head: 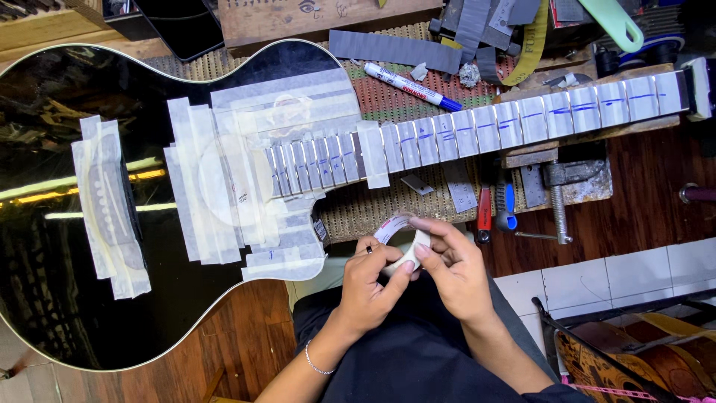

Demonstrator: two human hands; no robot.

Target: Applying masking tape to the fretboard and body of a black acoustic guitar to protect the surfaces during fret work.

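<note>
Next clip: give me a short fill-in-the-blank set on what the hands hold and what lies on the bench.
1. Both hands, left hand and right hand, hold a roll of ____.
2. The guitar body is glossy ____.
3. The taped fretboard carries marks in ____ ink.
4. Above the neck lies a marker pen with a ____ cap.

Missing words: masking tape; black; blue; blue

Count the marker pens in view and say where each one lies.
1. A white marker pen with a blue cap lies on the woven mat just above the taped guitar neck, below a grey strip. More may be hidden in the clutter at the top.
</note>
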